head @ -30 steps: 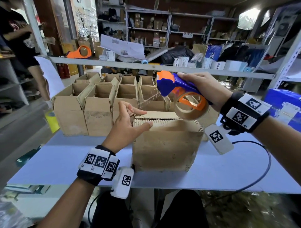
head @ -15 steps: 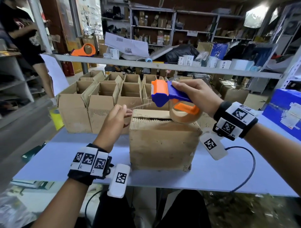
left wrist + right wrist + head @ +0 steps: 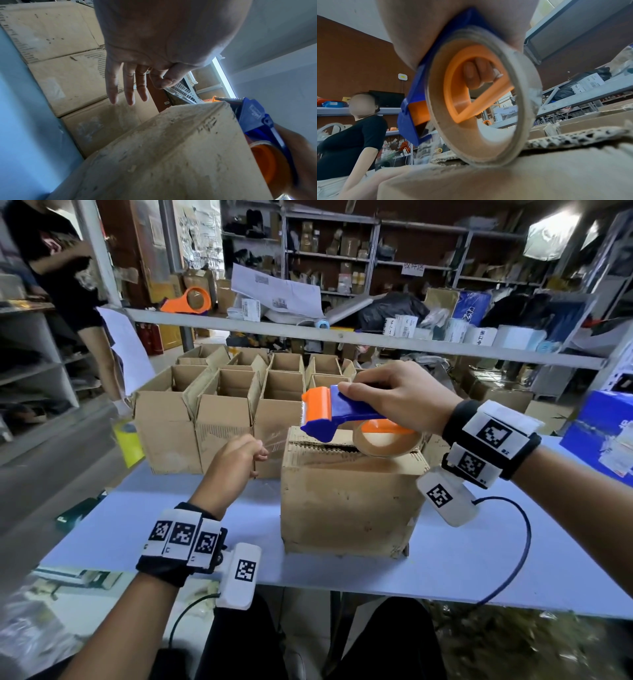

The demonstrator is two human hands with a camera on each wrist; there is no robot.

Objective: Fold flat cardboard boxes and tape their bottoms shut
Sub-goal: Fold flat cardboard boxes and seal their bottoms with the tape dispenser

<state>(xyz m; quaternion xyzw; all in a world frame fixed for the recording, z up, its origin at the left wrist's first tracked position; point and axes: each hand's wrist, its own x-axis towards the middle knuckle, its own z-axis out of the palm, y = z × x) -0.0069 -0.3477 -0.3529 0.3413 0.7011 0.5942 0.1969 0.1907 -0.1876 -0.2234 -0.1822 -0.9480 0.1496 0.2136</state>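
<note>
A worn cardboard box (image 3: pixel 346 501) stands on the blue table (image 3: pixel 479 573) with its closed flaps facing up. My right hand (image 3: pixel 370 392) grips a blue and orange tape dispenser (image 3: pixel 337 414), and the tape roll (image 3: pixel 387 441) rests on the box top. In the right wrist view my fingers (image 3: pixel 476 73) show through the tape roll (image 3: pixel 518 121), which sits on the box (image 3: pixel 505 178). Just left of the box, my left hand (image 3: pixel 260 451) pinches the end of a clear tape strip (image 3: pixel 275 441) drawn from the dispenser. In the left wrist view, thumb and forefinger of my left hand (image 3: pixel 159 81) meet; the other fingers are straight.
Several open-topped folded boxes (image 3: pixel 222 409) stand in rows behind. A metal shelf rail (image 3: pixel 342 337) crosses above them, with another orange dispenser (image 3: pixel 188 299) on it. A blue carton (image 3: pixel 599 433) sits at the right, a black cable (image 3: pixel 520 546) trails over the table, and a person (image 3: pixel 58 268) stands far left.
My left hand has moved left and down past the box's left edge, drawing the tape out. The dispenser has come down so the roll rests on the box top.
</note>
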